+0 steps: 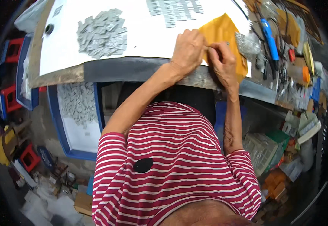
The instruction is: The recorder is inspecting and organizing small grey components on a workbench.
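My left hand [188, 51] and my right hand [225, 64] meet at the front edge of the white-topped table [149, 39], over a yellow paper envelope or sheet [222, 28]. The left fingers are curled closed. On the right, thumb and forefinger are pinched together close beside them. Whatever lies between the fingertips is too small to make out. Left of my hands, a heap of small flat grey pieces [103, 34] lies on the white surface. More grey pieces [175, 12] are laid out in rows beyond my left hand.
A silvery crumpled bundle [247, 44] lies right of the yellow paper. Past it are a blue-handled tool [270, 39], cords and small clutter. Under the table's left side sits a blue-rimmed tray [79, 154] of grey pieces. A small black ring [49, 29] lies at the far left.
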{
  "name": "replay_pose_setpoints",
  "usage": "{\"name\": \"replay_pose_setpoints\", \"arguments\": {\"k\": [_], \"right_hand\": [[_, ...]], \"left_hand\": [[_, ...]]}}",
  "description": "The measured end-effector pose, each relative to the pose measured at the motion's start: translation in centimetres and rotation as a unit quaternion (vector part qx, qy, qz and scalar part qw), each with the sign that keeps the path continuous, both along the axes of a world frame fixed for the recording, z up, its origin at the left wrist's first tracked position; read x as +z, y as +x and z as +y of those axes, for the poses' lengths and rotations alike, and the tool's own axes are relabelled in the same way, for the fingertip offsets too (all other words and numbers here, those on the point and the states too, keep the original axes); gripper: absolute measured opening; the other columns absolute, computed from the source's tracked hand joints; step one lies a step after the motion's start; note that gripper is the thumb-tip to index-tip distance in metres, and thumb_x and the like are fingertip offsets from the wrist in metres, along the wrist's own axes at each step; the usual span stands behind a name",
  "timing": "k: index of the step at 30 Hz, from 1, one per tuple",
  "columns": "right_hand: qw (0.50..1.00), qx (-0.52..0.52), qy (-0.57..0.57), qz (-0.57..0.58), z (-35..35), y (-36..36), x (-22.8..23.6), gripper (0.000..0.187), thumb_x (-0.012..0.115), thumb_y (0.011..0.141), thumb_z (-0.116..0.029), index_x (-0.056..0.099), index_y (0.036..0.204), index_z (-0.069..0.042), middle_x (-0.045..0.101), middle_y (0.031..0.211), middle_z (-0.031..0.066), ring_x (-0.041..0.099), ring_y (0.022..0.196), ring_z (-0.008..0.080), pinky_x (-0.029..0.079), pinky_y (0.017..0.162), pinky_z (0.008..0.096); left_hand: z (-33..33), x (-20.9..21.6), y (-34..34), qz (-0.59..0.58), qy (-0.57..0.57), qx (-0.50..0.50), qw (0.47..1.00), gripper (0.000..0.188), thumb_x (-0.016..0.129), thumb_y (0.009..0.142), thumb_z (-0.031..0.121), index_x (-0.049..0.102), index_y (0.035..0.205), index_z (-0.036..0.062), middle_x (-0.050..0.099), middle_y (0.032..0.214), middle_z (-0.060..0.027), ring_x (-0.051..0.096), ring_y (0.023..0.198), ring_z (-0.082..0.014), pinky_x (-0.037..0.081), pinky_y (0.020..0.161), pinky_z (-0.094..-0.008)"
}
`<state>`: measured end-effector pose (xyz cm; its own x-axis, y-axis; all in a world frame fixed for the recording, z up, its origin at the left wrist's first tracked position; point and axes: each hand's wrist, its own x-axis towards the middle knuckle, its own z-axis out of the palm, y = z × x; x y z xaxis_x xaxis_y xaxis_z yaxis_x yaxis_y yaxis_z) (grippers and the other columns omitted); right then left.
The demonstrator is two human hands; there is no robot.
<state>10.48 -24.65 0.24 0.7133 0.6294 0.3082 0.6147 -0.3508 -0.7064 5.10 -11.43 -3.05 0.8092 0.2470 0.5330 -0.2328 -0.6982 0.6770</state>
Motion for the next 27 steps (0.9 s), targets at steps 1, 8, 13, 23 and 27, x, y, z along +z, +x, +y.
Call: {"name": "replay_pose_setpoints", "arguments": {"k": [1, 8, 13, 23, 27], "right_hand": [[1.000, -0.001, -0.002, -0.015, -0.1, 0.0, 0.0, 0.005, 0.056, 0.079, -0.001, 0.056, 0.083, 0.001, 0.053, 0.071, 0.0117, 0.052, 0.060, 0.0214, 0.042, 0.056, 0.0301], [0.998, -0.004, 0.024, 0.060, 1.4, -1.5, 1.2, 0.002, 0.056, 0.080, -0.001, 0.055, 0.081, 0.001, 0.050, 0.065, 0.0035, 0.045, 0.054, 0.0082, 0.038, 0.049, 0.0237], [0.997, -0.018, 0.029, 0.072, 2.5, -2.6, 1.9, 0.002, 0.056, 0.079, -0.002, 0.054, 0.080, 0.000, 0.047, 0.061, 0.0000, 0.042, 0.053, 0.0054, 0.036, 0.048, 0.0220], [0.992, -0.001, 0.041, 0.116, 3.4, -3.8, 2.3, 0.003, 0.056, 0.079, -0.002, 0.054, 0.080, 0.000, 0.046, 0.061, -0.0017, 0.039, 0.052, 0.0039, 0.034, 0.046, 0.0209], [0.992, 0.008, 0.038, 0.124, 3.4, -4.1, 2.4, 0.004, 0.056, 0.080, -0.003, 0.054, 0.080, 0.001, 0.046, 0.062, -0.0022, 0.038, 0.053, 0.0031, 0.033, 0.046, 0.0201]], "left_hand": [[-0.1, 0.5, -0.2, -0.010, -0.018, 0.003, 1.000, 0.006, 0.059, 0.072, 0.006, 0.055, 0.073, 0.0018, 0.052, 0.073, -0.0135, 0.049, 0.072, -0.0302, 0.040, 0.066, -0.0390], [1.6, 2.7, -2.7, 0.006, -0.051, 0.001, 0.999, 0.006, 0.059, 0.073, 0.003, 0.057, 0.077, 0.0000, 0.055, 0.074, -0.0132, 0.052, 0.073, -0.0285, 0.043, 0.068, -0.0374], [7.5, 3.2, -5.8, 0.038, 0.031, 0.098, 0.994, 0.008, 0.058, 0.074, 0.002, 0.060, 0.082, -0.0005, 0.058, 0.083, -0.0134, 0.055, 0.079, -0.0270, 0.045, 0.073, -0.0353], [14.0, 2.3, -7.7, 0.155, 0.222, 0.210, 0.940, 0.014, 0.065, 0.073, 0.007, 0.062, 0.086, 0.0051, 0.054, 0.092, -0.0092, 0.049, 0.089, -0.0263, 0.040, 0.079, -0.0369], [14.3, 2.0, -7.5, 0.155, 0.212, 0.205, 0.943, 0.014, 0.066, 0.071, 0.007, 0.062, 0.084, 0.0058, 0.053, 0.088, -0.0083, 0.048, 0.087, -0.0250, 0.039, 0.078, -0.0386]]}}
